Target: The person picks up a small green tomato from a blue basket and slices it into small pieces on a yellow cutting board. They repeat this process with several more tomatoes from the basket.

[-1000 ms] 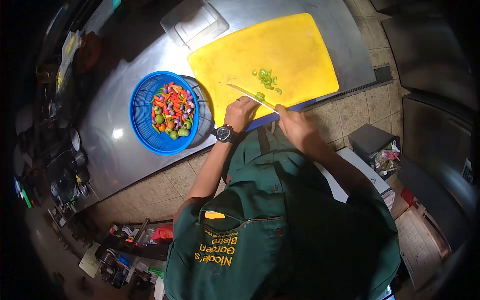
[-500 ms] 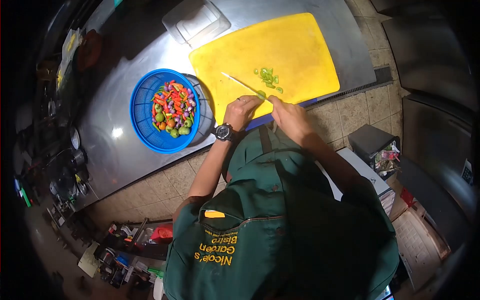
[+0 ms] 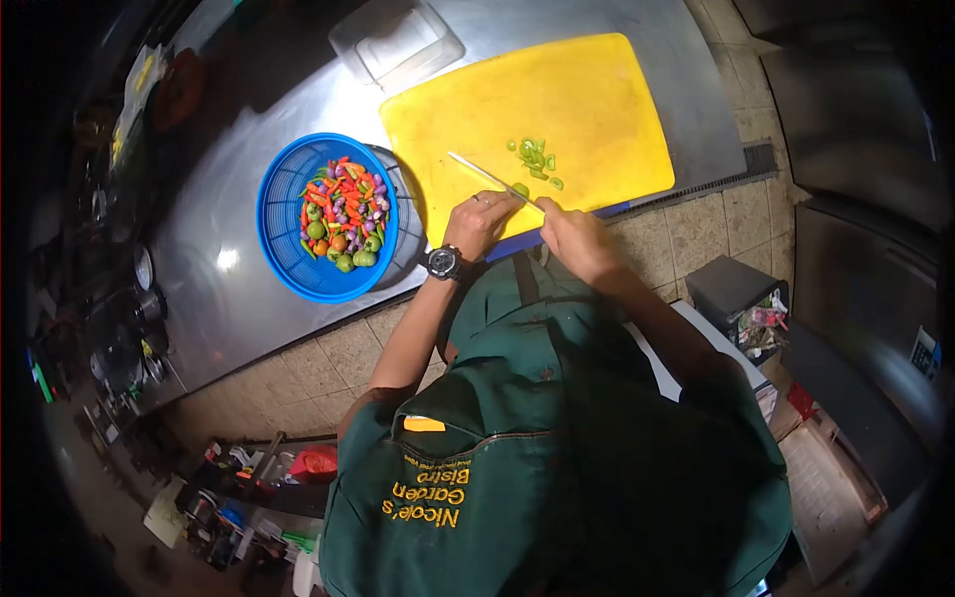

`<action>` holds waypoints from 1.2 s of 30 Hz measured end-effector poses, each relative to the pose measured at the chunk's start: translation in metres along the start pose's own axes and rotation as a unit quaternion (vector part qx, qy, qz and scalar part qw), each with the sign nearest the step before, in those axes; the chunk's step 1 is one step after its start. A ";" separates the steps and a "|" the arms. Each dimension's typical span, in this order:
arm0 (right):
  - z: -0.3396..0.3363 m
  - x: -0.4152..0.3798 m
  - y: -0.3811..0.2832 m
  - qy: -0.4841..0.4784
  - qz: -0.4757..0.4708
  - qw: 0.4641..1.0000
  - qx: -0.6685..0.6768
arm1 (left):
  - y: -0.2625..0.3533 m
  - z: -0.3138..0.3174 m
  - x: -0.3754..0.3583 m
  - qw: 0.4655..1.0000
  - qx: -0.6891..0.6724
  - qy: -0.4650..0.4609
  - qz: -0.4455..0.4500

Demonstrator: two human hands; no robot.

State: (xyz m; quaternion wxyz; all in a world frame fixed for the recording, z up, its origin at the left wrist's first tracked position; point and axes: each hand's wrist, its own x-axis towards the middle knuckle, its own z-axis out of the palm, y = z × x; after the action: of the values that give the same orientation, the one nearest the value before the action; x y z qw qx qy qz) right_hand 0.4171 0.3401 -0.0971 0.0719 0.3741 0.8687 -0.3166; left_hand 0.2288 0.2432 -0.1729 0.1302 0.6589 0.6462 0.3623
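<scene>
My right hand (image 3: 577, 239) is closed around the handle of a knife (image 3: 482, 172), whose blade slants up and left across the yellow cutting board (image 3: 438, 109). At the board's near edge, my left hand (image 3: 477, 221), with a black watch on its wrist, has its fingers pressed on a green vegetable piece (image 3: 520, 189) beside the blade. Its fingertips are partly hidden. Cut green slices (image 3: 533, 153) lie a little beyond the knife. Left of the board, a blue plastic basket (image 3: 274, 244) holds red chilies (image 3: 348, 184), small purple shallots (image 3: 376, 206) and green tomatoes (image 3: 345, 263).
The board lies on a steel table (image 3: 214, 308). A clear plastic container (image 3: 393, 45) stands behind it, and a dark basket (image 3: 403, 214) sits against the blue one. A black bin (image 3: 731, 284) stands on the floor to the right.
The view has shifted slightly. The knife has moved a little against the green piece, with both hands staying at the board's near edge. The cut slices lie much as before.
</scene>
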 end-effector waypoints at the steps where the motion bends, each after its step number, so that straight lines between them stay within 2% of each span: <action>1: 0.005 0.003 0.004 0.024 -0.033 0.999 0.012 | 0.001 0.002 -0.002 1.000 0.006 0.006 -0.007; 2: 0.009 0.007 0.007 0.019 -0.052 0.998 0.011 | -0.001 0.005 -0.001 1.000 0.005 0.008 -0.002; 4: 0.013 0.008 0.006 0.094 -0.032 0.995 -0.015 | -0.002 0.004 0.007 1.000 0.018 0.004 -0.004; 5: 0.016 0.007 0.009 0.087 -0.048 0.995 -0.012 | 0.002 0.002 0.010 0.999 0.023 -0.021 -0.035; 7: 0.015 0.005 0.020 0.198 -0.062 0.977 -0.046 | 0.007 -0.007 0.017 0.998 0.034 0.007 -0.052; 11: 0.003 -0.010 0.036 0.139 -0.072 0.987 -0.040 | 0.000 -0.018 -0.016 0.995 0.032 0.063 -0.077; 13: -0.008 -0.017 0.031 0.052 0.033 0.998 0.015 | 0.002 -0.021 -0.036 0.992 0.033 0.068 -0.102; 16: -0.003 -0.030 0.035 0.040 0.003 0.999 0.013 | 0.004 -0.027 -0.055 0.987 0.023 0.074 -0.142; 21: 0.014 -0.038 0.039 0.037 -0.005 0.999 0.008 | -0.006 -0.030 -0.044 0.980 0.030 0.115 -0.159; 23: 0.020 -0.037 0.042 0.071 0.011 0.997 -0.015 | -0.007 -0.035 -0.029 0.980 0.011 0.122 -0.154; 24: 0.013 -0.035 0.034 0.045 0.058 0.997 0.019 | -0.008 -0.036 -0.022 0.978 0.009 0.136 -0.158; 29: 0.008 -0.029 0.032 0.055 0.049 0.996 0.050 | -0.002 -0.043 -0.004 0.976 0.034 0.147 -0.159; 31: 0.004 -0.029 0.029 0.046 0.053 0.996 0.051 | 0.022 -0.061 -0.002 0.976 0.018 0.144 -0.162; 33: 0.004 -0.028 0.030 0.043 0.047 0.996 0.066 | 0.039 -0.092 -0.002 0.973 0.028 0.185 -0.133; 36: 0.007 -0.026 0.030 0.042 0.043 0.995 0.084 | 0.031 -0.143 -0.015 0.942 0.071 0.235 -0.229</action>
State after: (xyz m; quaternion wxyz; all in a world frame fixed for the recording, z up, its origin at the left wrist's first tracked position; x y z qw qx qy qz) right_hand 0.4557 0.3354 -0.1075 0.0172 0.4287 0.8243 -0.3695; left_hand 0.1613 0.1827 -0.0570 0.0072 0.3971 0.8159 0.4202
